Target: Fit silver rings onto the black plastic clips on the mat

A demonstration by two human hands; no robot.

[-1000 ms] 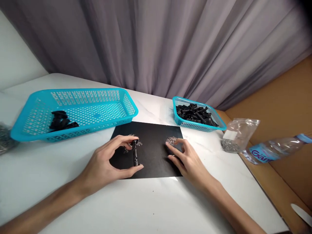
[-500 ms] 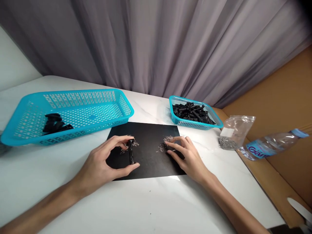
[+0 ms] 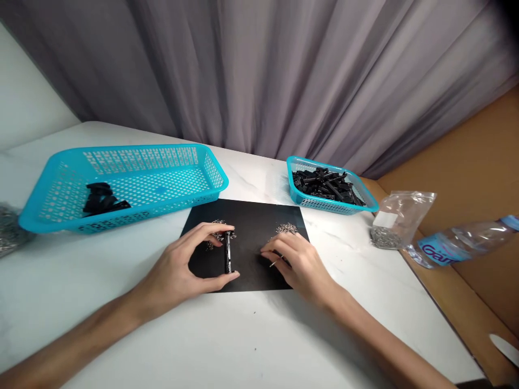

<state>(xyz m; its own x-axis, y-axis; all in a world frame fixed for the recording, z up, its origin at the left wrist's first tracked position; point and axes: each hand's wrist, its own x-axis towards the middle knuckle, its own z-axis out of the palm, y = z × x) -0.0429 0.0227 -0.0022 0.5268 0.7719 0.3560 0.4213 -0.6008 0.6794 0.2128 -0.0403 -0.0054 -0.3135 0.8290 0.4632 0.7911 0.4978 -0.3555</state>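
My left hand (image 3: 182, 262) holds a narrow black plastic part (image 3: 227, 253) by its two ends, thumb below and fingers above. Behind it, a pile of tiny metal pieces (image 3: 221, 235), partly hidden by my fingers, lies on the black sheet (image 3: 247, 243). My right hand (image 3: 298, 259) hovers over the sheet's right side with thumb and fingers closed together. A thin silvery rod (image 3: 276, 262) sticks out from its grip; its kind is unclear. Just beyond those fingers is a second pile of tiny metal pieces (image 3: 286, 228).
A large blue basket (image 3: 162, 204) with a few black parts (image 3: 103, 199) stands left. A smaller blue basket (image 3: 332, 206) full of black parts is at the back right. Beside it are a clear bag of metal pieces (image 3: 385, 236) and a water bottle (image 3: 458, 243). Another bag (image 3: 10, 229) shows at far left.
My right hand has drawn back from the right metal pile toward me, its fingers closing. The left hand still holds the black part. The whole view has shifted slightly.
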